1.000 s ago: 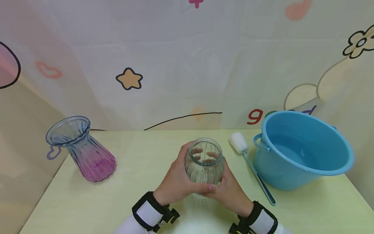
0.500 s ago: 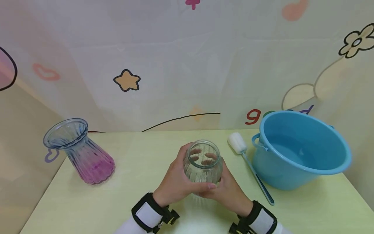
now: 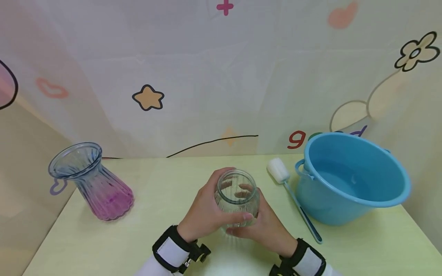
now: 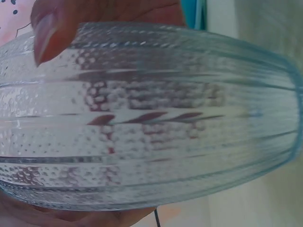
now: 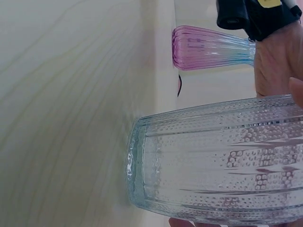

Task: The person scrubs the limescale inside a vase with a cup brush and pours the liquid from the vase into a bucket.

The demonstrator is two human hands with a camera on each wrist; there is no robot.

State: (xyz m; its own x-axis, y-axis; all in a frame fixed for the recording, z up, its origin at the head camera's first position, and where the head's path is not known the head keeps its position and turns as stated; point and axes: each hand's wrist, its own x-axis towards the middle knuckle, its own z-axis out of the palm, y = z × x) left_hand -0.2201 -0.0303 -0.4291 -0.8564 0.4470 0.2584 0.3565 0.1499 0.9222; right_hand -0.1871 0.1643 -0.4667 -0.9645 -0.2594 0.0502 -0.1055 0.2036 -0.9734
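Note:
A clear glass vase [image 3: 238, 205] with a round open mouth stands near upright between my two hands. Ribs, bead-like bumps and a leaf-like line pattern its wall, seen close in the left wrist view on the vase [image 4: 189, 113]. My left hand [image 3: 203, 214] grips its left side, thumb across the front. From the right, my right hand [image 3: 271, 228] holds it, thumb lower down near the base. Fingers of both hands show through the glass behind. In the right wrist view, the thick base of the vase [image 5: 137, 165] is close over the table.
A blue-to-pink ribbed vase [image 3: 107, 191] stands at the left on the pale table [image 3: 114, 245]. A white sponge brush [image 3: 277, 170] with a long blue handle lies right of my hands, beside a blue bucket [image 3: 324, 203]. A printed cloth [image 3: 207, 76] hangs behind.
The head view has shifted a little, so everything sits slightly lower and further left. The two thumbs have spread apart somewhat on the glass vase; both hands keep hold of it.

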